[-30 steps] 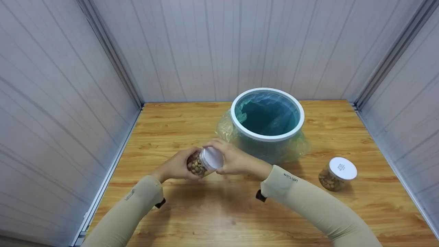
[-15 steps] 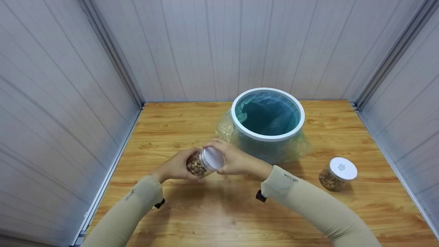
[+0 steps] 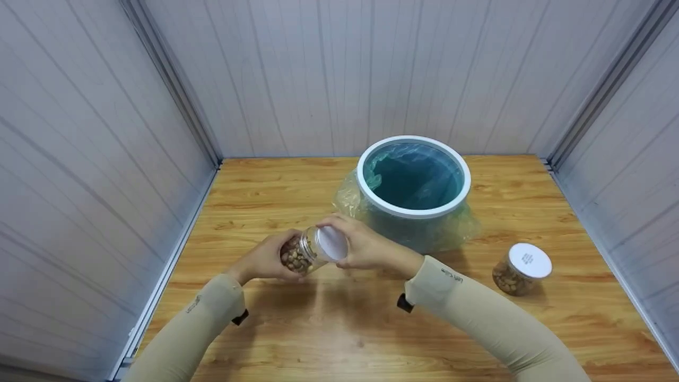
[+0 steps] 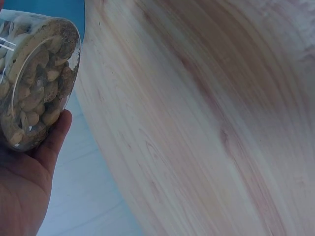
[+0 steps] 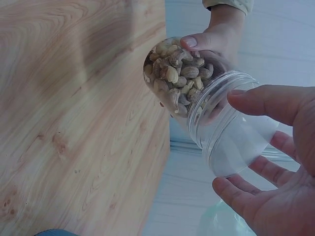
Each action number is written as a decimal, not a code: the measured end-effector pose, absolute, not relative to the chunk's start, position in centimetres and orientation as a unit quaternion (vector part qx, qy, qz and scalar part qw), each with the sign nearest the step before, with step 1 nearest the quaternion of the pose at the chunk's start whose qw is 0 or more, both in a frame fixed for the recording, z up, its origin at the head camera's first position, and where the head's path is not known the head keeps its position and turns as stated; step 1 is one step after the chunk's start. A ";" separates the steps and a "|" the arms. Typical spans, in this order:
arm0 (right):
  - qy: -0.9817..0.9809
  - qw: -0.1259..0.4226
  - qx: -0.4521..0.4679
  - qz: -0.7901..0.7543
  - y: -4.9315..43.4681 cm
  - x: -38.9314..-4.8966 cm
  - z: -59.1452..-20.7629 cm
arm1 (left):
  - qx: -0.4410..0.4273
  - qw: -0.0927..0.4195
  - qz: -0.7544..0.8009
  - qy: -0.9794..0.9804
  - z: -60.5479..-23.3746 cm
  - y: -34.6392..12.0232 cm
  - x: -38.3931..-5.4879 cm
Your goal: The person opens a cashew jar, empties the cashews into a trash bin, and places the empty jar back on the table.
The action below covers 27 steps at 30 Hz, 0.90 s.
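Note:
My left hand [image 3: 265, 259] grips a clear plastic jar [image 3: 295, 254] of brown nuts, tilted with its mouth to the right. In the left wrist view the jar's base [image 4: 37, 91] faces the camera, with the palm beneath it. My right hand [image 3: 366, 245] holds the round lid [image 3: 333, 244], white on top with a clear rim, between thumb and fingers. Right at the jar's mouth, the lid stands off the threaded neck [image 5: 209, 105]; whether their edges touch, I cannot tell. Nuts [image 5: 179, 73] fill the lower part of the jar in the right wrist view.
A bin with a white rim [image 3: 414, 214] and a thin plastic liner [image 3: 347, 196] stands behind my right hand. Another nut jar [image 3: 522, 269], capped in white, is upright at the right. Pale panel walls [image 3: 339, 79] enclose the wooden table [image 3: 254, 185].
The left hand has drawn the jar slightly left, away from the lid, and the threaded neck now shows between them. My right hand has barely moved.

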State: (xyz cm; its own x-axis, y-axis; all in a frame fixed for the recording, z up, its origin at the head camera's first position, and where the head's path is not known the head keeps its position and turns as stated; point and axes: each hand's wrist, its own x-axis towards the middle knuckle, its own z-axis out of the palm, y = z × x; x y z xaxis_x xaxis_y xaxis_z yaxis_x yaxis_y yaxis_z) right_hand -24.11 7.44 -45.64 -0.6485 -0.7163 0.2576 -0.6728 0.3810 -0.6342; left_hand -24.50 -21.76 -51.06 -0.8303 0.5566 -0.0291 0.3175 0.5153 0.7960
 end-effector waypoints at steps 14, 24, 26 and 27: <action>0.842 0.055 -0.393 -0.366 7.7 -24.2 -45.7 | 0.247 0.132 0.415 0.866 -50.9 -22.7 -24.2; 0.857 0.077 -0.369 -0.352 8.0 -24.1 -45.7 | 0.233 0.135 0.417 0.868 -51.1 -23.4 -24.2; 0.860 0.081 -0.362 -0.351 8.2 -24.0 -45.8 | 0.229 0.133 0.418 0.869 -51.1 -23.5 -24.1; 0.862 0.084 -0.358 -0.349 8.3 -24.0 -45.8 | 0.227 0.132 0.418 0.869 -51.1 -23.5 -24.1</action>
